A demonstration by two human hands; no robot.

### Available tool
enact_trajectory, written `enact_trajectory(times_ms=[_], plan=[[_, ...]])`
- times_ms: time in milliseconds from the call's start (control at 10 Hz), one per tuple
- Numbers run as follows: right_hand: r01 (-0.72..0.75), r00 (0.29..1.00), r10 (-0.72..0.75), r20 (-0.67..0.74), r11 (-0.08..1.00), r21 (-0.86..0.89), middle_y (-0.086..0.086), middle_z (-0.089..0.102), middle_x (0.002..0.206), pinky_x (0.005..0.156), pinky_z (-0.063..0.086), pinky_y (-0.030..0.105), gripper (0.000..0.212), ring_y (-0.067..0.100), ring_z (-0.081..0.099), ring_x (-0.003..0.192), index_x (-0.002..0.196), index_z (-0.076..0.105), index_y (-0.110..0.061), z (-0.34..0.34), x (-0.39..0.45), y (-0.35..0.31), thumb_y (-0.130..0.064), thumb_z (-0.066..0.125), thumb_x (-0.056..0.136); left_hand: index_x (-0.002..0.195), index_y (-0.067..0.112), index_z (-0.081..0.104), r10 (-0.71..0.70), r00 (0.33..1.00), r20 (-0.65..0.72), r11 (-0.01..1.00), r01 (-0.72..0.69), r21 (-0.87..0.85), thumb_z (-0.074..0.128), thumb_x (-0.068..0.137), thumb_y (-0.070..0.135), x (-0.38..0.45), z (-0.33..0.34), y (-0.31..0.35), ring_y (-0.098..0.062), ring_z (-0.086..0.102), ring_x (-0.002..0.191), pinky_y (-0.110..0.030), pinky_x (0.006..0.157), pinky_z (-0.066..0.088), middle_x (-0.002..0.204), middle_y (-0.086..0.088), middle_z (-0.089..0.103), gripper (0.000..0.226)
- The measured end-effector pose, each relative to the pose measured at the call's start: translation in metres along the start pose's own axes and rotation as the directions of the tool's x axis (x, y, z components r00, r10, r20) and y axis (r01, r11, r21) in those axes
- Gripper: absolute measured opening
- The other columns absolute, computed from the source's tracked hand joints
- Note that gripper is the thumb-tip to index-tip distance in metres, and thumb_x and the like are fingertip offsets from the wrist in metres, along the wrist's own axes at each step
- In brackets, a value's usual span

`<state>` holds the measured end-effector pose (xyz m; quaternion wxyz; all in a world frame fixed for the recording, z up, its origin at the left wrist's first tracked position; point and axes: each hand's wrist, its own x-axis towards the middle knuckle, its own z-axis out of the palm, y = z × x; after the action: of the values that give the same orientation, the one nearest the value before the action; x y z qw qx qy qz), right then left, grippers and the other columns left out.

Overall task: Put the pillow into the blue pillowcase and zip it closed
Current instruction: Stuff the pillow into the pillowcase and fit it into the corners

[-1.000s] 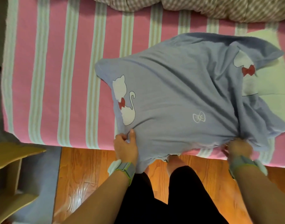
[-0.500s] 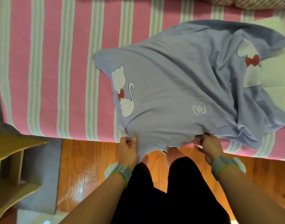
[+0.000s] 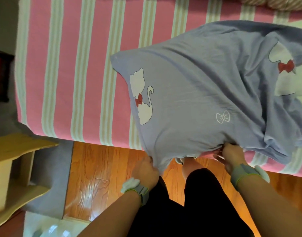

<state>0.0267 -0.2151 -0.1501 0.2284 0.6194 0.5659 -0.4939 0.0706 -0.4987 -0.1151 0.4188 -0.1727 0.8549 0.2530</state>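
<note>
The blue pillowcase (image 3: pixel 206 86), printed with white cats and red bows, lies bulging on the bed with its near edge hanging over the bed's side. My left hand (image 3: pixel 146 170) grips the near left part of that edge below the mattress line. My right hand (image 3: pixel 231 155) pinches the bunched edge further right. A pale pillow (image 3: pixel 301 86) shows at the right, partly outside the loose folds of the case. The zip itself is hidden under the fabric.
The bed has a pink sheet with pale stripes (image 3: pixel 81 65). A checked quilt (image 3: pixel 275 3) lies at the far right top. A light wooden shelf unit (image 3: pixel 11 165) stands at the left on the wooden floor (image 3: pixel 99 177). My legs in black trousers are below.
My right hand has slid left along the case's near edge, closer to my left hand. My left hand has drawn its corner down off the bed's side.
</note>
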Motion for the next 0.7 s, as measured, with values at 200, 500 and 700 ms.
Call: enact_trajectory(times_ms=[200, 500, 700], plan=[[-0.043, 0.979, -0.008, -0.202, 0.968, -0.247, 0.027, 0.066, 0.108, 0.067, 0.057, 0.034, 0.030, 0.027, 0.065, 0.070, 0.114, 0.057, 0.003, -0.045, 0.025, 0.008, -0.015, 0.052, 0.091, 0.089, 0.030, 0.055, -0.264, 0.954, -0.140, 0.850, 0.161, -0.502, 0.051, 0.070, 0.043, 0.017, -0.007, 0.005, -0.018, 0.061, 0.078, -0.048, 0.077, 0.054, 0.085, 0.005, 0.063, 0.023], [0.157, 0.897, -0.355, -0.265, 0.814, -0.560, 0.031, 0.062, 0.112, 0.082, 0.038, 0.041, 0.039, 0.044, 0.056, 0.102, 0.100, 0.066, 0.003, 0.003, -0.037, -0.016, -0.024, 0.038, 0.096, 0.133, 0.017, 0.055, -0.203, 0.951, -0.234, 0.710, -0.022, -0.704, 0.039, 0.096, 0.063, 0.091, -0.083, 0.071, -0.024, 0.058, 0.117, -0.040, 0.102, 0.046, 0.125, 0.000, 0.063, 0.061], [0.642, 0.669, -0.742, -0.027, 0.597, -0.481, 0.010, 0.052, 0.067, 0.061, 0.030, 0.038, 0.033, 0.032, 0.048, 0.070, 0.070, 0.047, -0.004, 0.049, -0.065, -0.106, -0.023, 0.048, 0.097, 0.106, 0.003, 0.059, -0.132, 0.734, -0.666, 0.871, -0.235, -0.432, 0.049, 0.101, 0.040, 0.099, -0.175, 0.063, -0.024, 0.052, 0.084, -0.030, 0.069, 0.034, 0.094, -0.004, 0.060, 0.038]])
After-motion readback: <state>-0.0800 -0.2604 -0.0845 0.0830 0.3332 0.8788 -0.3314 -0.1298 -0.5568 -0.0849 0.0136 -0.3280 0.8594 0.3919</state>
